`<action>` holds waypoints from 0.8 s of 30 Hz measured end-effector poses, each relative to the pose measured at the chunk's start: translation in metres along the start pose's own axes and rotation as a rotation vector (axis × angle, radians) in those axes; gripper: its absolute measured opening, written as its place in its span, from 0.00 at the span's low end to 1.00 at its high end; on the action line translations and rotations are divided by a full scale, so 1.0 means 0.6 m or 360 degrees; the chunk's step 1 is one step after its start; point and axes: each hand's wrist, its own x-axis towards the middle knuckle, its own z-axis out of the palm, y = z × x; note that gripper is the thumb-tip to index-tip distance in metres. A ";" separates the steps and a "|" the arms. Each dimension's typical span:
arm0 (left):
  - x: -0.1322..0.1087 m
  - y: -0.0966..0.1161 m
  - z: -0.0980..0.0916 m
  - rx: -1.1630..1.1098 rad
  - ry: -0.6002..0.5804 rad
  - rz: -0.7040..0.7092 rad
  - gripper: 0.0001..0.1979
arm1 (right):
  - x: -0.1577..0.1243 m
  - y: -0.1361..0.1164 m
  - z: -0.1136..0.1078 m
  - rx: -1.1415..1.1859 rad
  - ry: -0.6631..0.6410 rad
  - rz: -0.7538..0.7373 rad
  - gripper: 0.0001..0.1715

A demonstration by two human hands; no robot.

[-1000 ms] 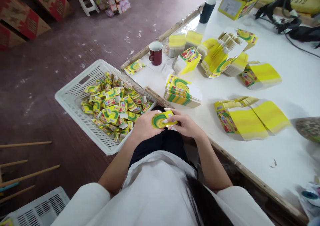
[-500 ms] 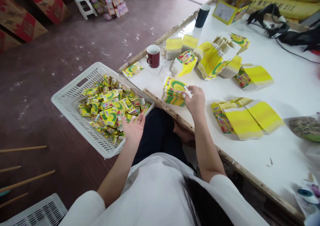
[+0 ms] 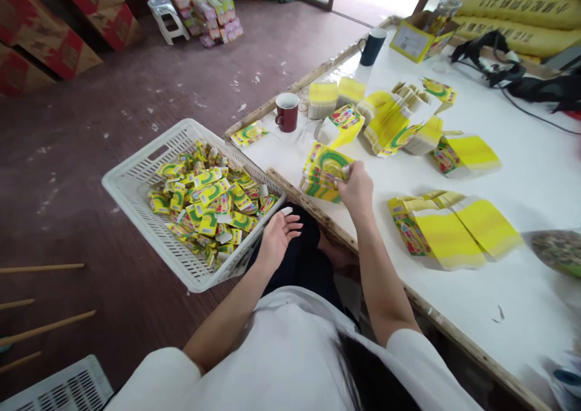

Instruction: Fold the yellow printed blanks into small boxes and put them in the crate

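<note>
Two mugs (image 3: pixel 287 114), two baskets (image 3: pixel 136 175) (one cropped), perhaps ten overlapping carton stacks (image 3: pixel 318 178)

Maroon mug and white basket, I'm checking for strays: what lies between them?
In the head view, a yellow printed carton lies on the table between the maroon mug and white basket.

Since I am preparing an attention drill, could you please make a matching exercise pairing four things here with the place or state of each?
1. Left hand
2. Red mug
3. Right hand
4. Stool

A. Touching a carton stack
B. On the floor
C. Over the lap, nothing visible in it
D. Upright on the table

Right pairs: 1-C; 2-D; 3-A; 4-B.
</note>
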 end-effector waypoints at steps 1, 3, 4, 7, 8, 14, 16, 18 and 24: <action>0.000 -0.004 0.004 0.0009 -0.0064 0.0029 0.34 | -0.015 -0.003 -0.002 0.0040 0.0015 -0.0004 0.21; 0.002 -0.009 0.012 0.0016 -0.0160 0.0138 0.42 | -0.055 -0.009 -0.004 0.0146 0.0008 -0.0022 0.18; 0.004 -0.010 0.016 0.0026 -0.0188 0.0219 0.44 | -0.079 -0.012 -0.001 0.0216 -0.0051 -0.0052 0.17; 0.004 -0.005 0.028 0.0137 -0.0239 0.0384 0.39 | -0.159 -0.024 0.024 0.0495 -0.0453 -0.0199 0.18; 0.002 -0.002 0.031 0.0191 -0.0228 0.0396 0.35 | -0.185 -0.028 0.036 0.0780 -0.0703 -0.0180 0.18; -0.015 0.012 0.034 0.0293 0.0149 0.0608 0.28 | -0.273 -0.048 0.089 0.1530 -0.0901 0.0163 0.31; -0.016 0.011 0.025 0.0289 0.0227 0.0641 0.27 | -0.274 -0.047 0.090 0.1507 -0.0942 0.0151 0.32; -0.017 0.007 0.017 0.0311 0.0207 0.0641 0.26 | -0.265 -0.039 0.084 0.1456 -0.0892 0.0152 0.30; -0.025 0.003 0.002 0.0472 -0.0032 0.0653 0.20 | -0.234 0.002 0.046 0.1378 -0.0638 0.0211 0.17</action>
